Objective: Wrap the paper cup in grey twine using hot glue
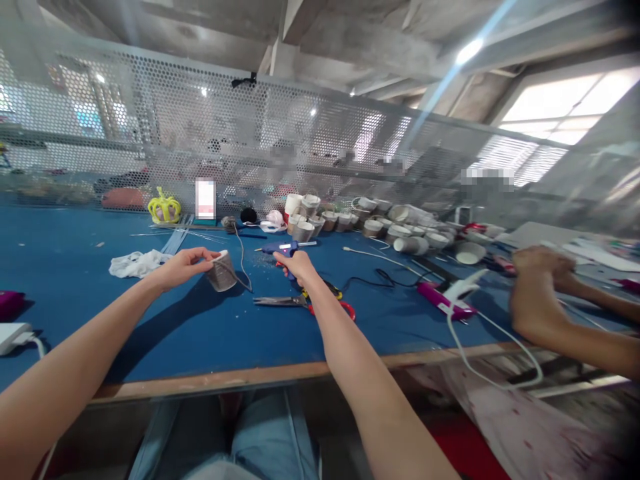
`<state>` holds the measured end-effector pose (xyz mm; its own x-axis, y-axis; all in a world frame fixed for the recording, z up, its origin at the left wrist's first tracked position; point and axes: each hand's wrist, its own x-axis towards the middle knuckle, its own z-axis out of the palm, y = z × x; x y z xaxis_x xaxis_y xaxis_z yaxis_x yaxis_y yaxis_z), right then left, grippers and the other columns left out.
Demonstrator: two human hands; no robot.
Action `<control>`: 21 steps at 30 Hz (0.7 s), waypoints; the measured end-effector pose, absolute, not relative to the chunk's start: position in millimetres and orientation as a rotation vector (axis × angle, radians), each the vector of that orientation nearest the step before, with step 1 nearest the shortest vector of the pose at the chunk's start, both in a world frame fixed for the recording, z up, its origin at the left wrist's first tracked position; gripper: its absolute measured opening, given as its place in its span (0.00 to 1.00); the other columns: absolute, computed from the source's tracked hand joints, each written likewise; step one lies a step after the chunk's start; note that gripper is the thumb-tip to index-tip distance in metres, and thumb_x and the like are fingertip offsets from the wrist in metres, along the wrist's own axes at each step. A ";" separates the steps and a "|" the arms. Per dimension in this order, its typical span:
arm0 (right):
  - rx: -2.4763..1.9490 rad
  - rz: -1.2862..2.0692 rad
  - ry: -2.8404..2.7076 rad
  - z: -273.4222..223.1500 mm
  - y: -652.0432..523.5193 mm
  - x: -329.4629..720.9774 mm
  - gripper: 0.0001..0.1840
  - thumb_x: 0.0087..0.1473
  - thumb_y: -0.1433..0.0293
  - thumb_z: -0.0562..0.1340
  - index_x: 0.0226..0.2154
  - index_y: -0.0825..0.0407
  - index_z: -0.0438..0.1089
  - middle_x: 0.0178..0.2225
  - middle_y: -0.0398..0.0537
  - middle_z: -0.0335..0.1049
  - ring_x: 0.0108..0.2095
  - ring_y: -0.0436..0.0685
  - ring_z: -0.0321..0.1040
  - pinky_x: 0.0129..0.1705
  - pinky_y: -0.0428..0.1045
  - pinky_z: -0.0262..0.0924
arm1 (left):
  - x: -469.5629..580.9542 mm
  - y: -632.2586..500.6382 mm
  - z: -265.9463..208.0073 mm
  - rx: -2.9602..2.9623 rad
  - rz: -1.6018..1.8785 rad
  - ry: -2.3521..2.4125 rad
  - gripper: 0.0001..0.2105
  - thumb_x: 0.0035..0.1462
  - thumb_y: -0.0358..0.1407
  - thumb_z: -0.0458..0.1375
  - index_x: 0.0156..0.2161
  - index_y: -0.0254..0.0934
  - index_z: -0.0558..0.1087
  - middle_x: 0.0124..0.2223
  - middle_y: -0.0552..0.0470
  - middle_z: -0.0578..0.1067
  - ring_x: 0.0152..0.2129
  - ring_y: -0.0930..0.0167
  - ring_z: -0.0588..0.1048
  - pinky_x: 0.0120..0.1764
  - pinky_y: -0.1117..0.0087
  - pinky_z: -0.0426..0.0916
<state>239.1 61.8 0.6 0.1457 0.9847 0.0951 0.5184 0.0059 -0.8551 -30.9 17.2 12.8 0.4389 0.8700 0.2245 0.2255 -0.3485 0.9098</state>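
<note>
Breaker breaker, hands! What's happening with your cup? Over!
Left hand holding cup by rim; right hand gripping blue glue gun. Cord lying beside cup. Scissors close to right hand.

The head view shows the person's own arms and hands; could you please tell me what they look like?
The left forearm and right forearm show no sleeves. The left hand and right hand are ungloved, with no watch or bracelet showing. Whether rings are worn is unclear.
</note>
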 end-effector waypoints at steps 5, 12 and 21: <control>-1.704 0.730 -1.510 -8.7 67.7 239.4 0.16 0.45 0.63 0.59 0.16 0.58 0.65 0.12 0.45 0.62 0.12 0.45 0.57 0.15 0.41 0.53 | -30.0 15.1 14.6 1.841 0.925 0.943 0.11 0.47 0.42 0.55 0.27 0.35 0.63 0.47 0.43 0.70 0.51 0.63 0.61 0.51 0.59 0.54; -1.890 0.469 -1.609 -8.8 70.2 240.8 0.19 0.44 0.60 0.59 0.13 0.56 0.65 0.16 0.52 0.66 0.24 0.55 0.67 0.27 0.46 0.58 | -30.2 16.2 13.5 1.844 0.925 0.946 0.11 0.47 0.43 0.55 0.26 0.36 0.63 0.47 0.43 0.70 0.50 0.63 0.62 0.50 0.59 0.55; -1.394 0.085 -2.041 9.1 30.2 200.2 0.13 0.46 0.61 0.59 0.27 0.55 0.68 0.30 0.51 0.66 0.35 0.54 0.62 0.38 0.48 0.54 | -29.1 15.3 13.5 1.901 0.911 0.963 0.09 0.48 0.41 0.54 0.27 0.36 0.65 0.49 0.44 0.69 0.49 0.64 0.64 0.48 0.62 0.57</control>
<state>200.2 30.2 9.1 -0.2175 0.8517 0.4768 0.8091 0.4306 -0.4000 -29.1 15.3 13.5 0.4508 0.8607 0.2364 0.2840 -0.3894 0.8762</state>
